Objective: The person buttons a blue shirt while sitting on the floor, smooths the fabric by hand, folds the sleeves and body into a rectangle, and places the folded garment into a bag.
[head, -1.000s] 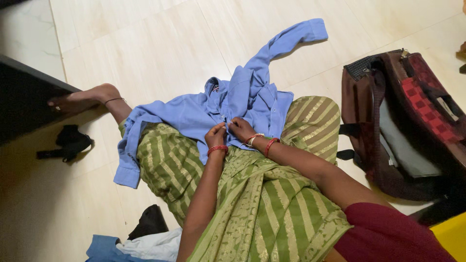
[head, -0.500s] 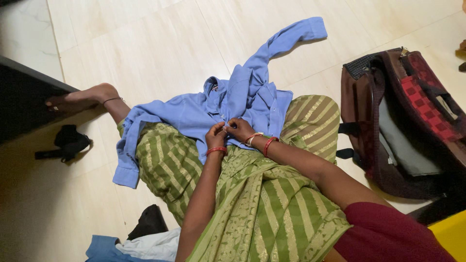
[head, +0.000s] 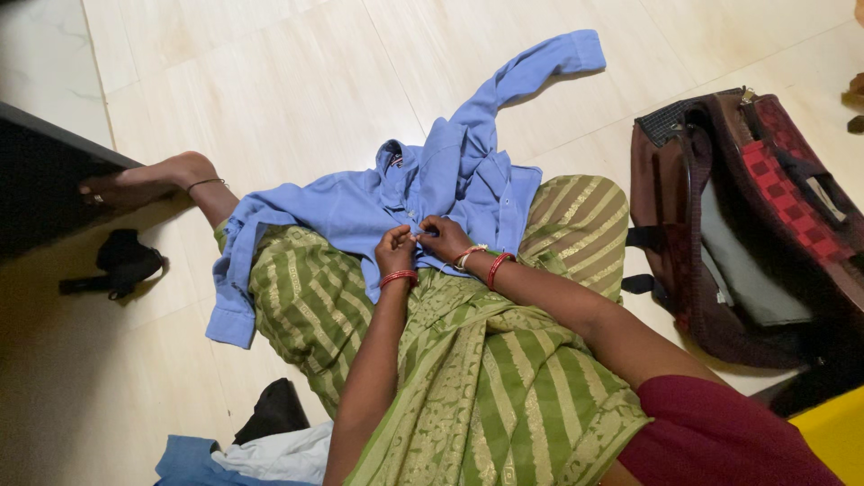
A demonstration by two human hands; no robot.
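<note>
Left hand (head: 396, 250) and right hand (head: 442, 238) are pinching the shirt (head: 360, 211) placket between pressed-together fingers, the shirt lying across the lap (a steadying support).

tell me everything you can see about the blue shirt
The blue shirt is a long-sleeved, collared button-up of light woven-looking cloth. It lies crumpled, front up, across the person's lap and the floor. One sleeve stretches up onto the floor, the other hangs over the left knee, its cuff on the floor. The left hand and right hand pinch its button strip.
</note>
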